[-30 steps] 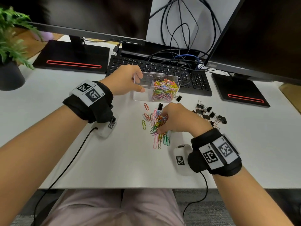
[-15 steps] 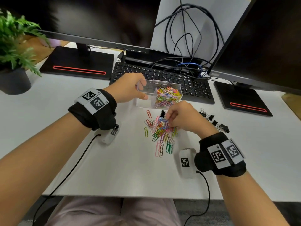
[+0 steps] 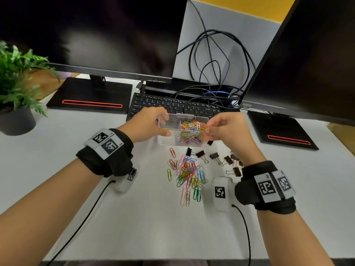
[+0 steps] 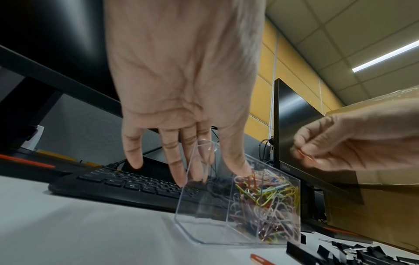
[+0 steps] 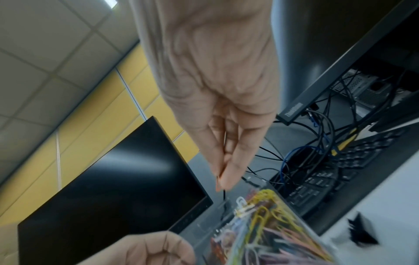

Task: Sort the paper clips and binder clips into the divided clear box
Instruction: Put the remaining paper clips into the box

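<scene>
The divided clear box (image 3: 168, 125) stands in front of the keyboard. Its right compartment is heaped with coloured paper clips (image 3: 192, 131), and its left one looks empty. My left hand (image 3: 163, 123) grips the box's left end, thumb on the near wall and fingers behind the far one. My right hand (image 3: 208, 131) hovers at the box's right edge and pinches a red paper clip (image 4: 305, 156) between thumb and fingertips (image 5: 223, 177). A loose pile of paper clips (image 3: 187, 173) lies on the desk below the box, with black binder clips (image 3: 217, 156) to its right.
A black keyboard (image 3: 172, 104) and tangled cables (image 3: 211, 89) lie right behind the box. Two monitor bases (image 3: 92, 96) (image 3: 280, 131) flank it. A potted plant (image 3: 17, 93) stands at far left. Wrist-camera cords (image 3: 86, 214) trail over the white desk (image 3: 134, 227).
My right hand has risen from the loose pile to the box's right side, carrying a clip. The left hand has stayed on the box. The head view has tilted up.
</scene>
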